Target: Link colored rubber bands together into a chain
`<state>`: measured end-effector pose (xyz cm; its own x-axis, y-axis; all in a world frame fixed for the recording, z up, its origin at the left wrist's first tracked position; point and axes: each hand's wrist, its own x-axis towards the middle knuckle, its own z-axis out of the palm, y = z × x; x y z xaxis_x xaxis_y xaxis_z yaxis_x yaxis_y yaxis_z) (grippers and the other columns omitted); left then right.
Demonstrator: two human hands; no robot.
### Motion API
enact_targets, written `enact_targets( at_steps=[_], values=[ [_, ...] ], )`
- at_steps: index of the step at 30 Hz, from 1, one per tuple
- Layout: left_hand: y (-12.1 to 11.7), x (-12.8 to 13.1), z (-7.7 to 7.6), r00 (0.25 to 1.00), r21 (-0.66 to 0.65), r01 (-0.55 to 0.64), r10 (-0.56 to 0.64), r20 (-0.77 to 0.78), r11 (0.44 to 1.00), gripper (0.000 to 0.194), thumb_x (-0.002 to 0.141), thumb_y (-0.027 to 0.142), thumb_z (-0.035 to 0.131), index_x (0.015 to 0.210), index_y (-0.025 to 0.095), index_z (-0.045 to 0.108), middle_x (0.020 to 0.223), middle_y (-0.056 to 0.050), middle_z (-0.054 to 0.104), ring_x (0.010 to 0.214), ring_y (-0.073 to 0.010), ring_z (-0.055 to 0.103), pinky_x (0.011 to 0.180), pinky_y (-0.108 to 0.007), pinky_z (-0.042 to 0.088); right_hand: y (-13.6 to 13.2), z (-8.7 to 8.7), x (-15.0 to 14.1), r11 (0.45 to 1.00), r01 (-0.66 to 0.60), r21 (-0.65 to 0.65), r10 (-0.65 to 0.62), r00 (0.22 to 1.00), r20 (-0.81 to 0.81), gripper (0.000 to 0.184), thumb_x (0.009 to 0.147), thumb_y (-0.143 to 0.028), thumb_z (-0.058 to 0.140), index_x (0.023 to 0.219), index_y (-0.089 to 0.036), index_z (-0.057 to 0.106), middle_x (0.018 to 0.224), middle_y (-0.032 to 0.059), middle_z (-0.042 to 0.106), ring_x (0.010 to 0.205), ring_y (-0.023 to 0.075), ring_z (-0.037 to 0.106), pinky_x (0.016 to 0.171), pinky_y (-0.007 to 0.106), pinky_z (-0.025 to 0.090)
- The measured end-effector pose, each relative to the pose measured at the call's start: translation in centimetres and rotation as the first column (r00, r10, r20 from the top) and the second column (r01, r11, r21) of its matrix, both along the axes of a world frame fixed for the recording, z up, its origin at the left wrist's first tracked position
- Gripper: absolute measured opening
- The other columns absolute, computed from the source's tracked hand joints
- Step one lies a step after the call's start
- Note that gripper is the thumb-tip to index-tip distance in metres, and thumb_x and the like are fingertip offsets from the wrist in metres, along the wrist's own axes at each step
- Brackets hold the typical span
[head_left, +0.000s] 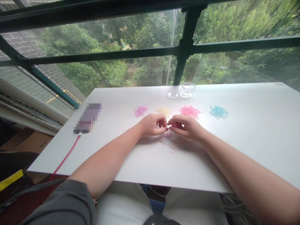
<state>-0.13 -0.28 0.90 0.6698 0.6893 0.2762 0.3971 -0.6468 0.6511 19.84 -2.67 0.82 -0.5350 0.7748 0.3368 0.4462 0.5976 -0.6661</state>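
Observation:
Over the middle of the white table, my left hand (pixel 154 124) and my right hand (pixel 186 126) meet fingertip to fingertip. Both are closed in a pinch; whatever is between the fingers is too small to make out. Just below them lies a mixed pile of small thin loops (pixel 167 142) that look like rubber bands. Behind the hands are sorted piles: a purple pile (pixel 141 110), a yellow pile (pixel 163 111) partly hidden by my left hand, a pink pile (pixel 190 111) and a blue pile (pixel 218 111).
A clear round container (pixel 188 90) and a clear round lid (pixel 172 94) stand at the table's back edge. A blurred-out phone-like object (pixel 87 118) lies at the left, with a red cable (pixel 67 156) running over the front edge. Windows rise behind the white table (pixel 112 103).

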Motion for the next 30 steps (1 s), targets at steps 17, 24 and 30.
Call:
enact_targets(
  at_steps=[17, 24, 30],
  values=[
    [0.08, -0.01, 0.0, 0.999, 0.048, 0.018, -0.019, 0.036, 0.999, 0.009, 0.073, 0.025, 0.058, 0.074, 0.016, 0.058, 0.072, 0.0, 0.062, 0.063, -0.0084, 0.053, 0.061, -0.022, 0.042, 0.19, -0.4, 0.05, 0.996, 0.057, -0.07, -0.055, 0.998, 0.035, 0.009, 0.079, -0.024, 0.053, 0.082, -0.017, 0.058, 0.057, -0.003, 0.046, 0.051, 0.009, 0.04, 0.05, 0.022, 0.032],
    [0.06, 0.02, 0.07, 0.999, 0.064, 0.018, -0.02, 0.038, 0.998, 0.009, 0.074, 0.023, 0.058, 0.075, 0.015, 0.06, 0.072, -0.001, 0.063, 0.065, -0.009, 0.054, 0.062, -0.022, 0.042, 0.13, -0.31, 0.0, 0.994, 0.076, -0.078, -0.072, 0.996, 0.054, 0.009, 0.079, -0.022, 0.052, 0.084, -0.017, 0.058, 0.059, -0.0024, 0.047, 0.053, 0.0093, 0.041, 0.051, 0.022, 0.033],
    [0.2, -0.01, -0.17, 0.999, 0.077, 0.023, -0.026, 0.041, 0.997, 0.008, 0.074, 0.022, 0.058, 0.075, 0.015, 0.061, 0.072, -0.001, 0.062, 0.065, -0.0092, 0.054, 0.063, -0.022, 0.042, 0.01, -0.1, 0.0, 0.995, 0.071, -0.076, -0.067, 0.996, 0.054, 0.009, 0.079, -0.023, 0.053, 0.08, -0.016, 0.059, 0.058, -0.0026, 0.047, 0.053, 0.009, 0.04, 0.05, 0.022, 0.032]
  ],
)
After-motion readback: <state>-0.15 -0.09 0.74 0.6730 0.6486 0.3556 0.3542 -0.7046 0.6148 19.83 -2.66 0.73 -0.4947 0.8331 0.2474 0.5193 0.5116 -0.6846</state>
